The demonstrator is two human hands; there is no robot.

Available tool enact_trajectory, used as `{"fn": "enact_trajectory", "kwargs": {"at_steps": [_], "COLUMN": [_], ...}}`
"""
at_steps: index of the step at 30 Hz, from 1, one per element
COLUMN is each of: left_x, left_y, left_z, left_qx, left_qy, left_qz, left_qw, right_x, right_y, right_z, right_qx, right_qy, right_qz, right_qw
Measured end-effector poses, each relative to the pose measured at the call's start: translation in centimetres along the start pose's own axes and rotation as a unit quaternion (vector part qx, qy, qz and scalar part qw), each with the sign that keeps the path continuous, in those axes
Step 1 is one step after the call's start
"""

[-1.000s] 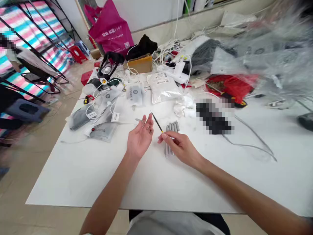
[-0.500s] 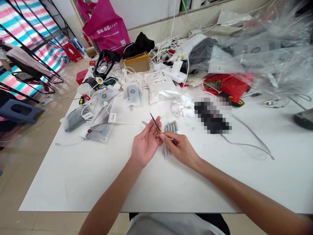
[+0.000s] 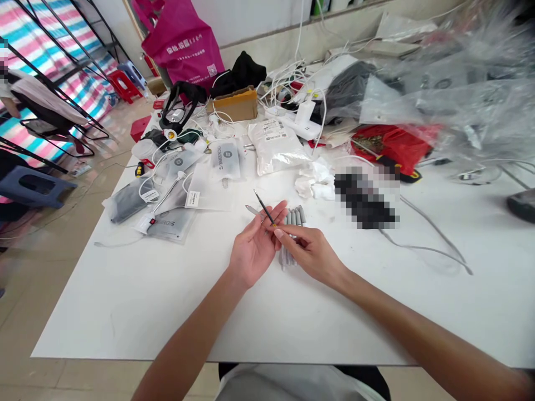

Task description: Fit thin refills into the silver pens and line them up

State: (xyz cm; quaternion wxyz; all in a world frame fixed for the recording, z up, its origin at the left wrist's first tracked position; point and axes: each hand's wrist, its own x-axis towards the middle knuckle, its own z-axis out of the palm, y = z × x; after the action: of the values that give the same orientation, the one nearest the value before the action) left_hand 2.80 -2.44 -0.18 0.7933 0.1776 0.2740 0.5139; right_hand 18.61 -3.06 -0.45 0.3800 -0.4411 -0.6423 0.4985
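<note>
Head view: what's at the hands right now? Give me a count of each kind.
Slim black rods with a yellow band: 1
Pointed silver pieces: 1
Bundles of grey rods: 1 (rods inside too close to count)
Total: 3

A white table [image 3: 125, 312] is crowded along its far side with clear plastic [image 3: 451, 106], white cables [image 3: 284, 83], a cardboard box [image 3: 236, 106] and a foil bag [image 3: 276, 147]. Nearer the front lie printed packets [image 3: 225, 159], crumpled tissue [image 3: 315, 181] and a row of grey rods [image 3: 290, 239].
</note>
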Motion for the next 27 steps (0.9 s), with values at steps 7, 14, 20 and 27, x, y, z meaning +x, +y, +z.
{"fn": "enact_trajectory", "kwargs": {"at_steps": [7, 14, 20, 27], "left_x": [-0.47, -0.53, -0.35, -0.03], "left_y": [-0.23, -0.42, -0.43, -0.72], "left_z": [0.40, 0.35, 0.21, 0.24], "left_qx": [0.018, 0.018, 0.001, 0.022], "left_qy": [-0.024, -0.010, -0.001, 0.015], "left_qz": [0.001, -0.024, -0.038, -0.024], "left_qw": [1.000, 1.000, 0.999, 0.999], "right_x": [0.00, 0.12, 0.17, 0.03], "right_y": [-0.16, 0.03, 0.14, 0.31], "right_z": [-0.17, -0.33, -0.44, -0.89], "right_qx": [-0.048, -0.072, -0.084, -0.012], "right_qy": [-0.013, -0.003, 0.003, 0.023], "right_qz": [-0.012, -0.047, -0.052, -0.037], "right_qw": [0.999, 0.996, 0.995, 0.999]}}
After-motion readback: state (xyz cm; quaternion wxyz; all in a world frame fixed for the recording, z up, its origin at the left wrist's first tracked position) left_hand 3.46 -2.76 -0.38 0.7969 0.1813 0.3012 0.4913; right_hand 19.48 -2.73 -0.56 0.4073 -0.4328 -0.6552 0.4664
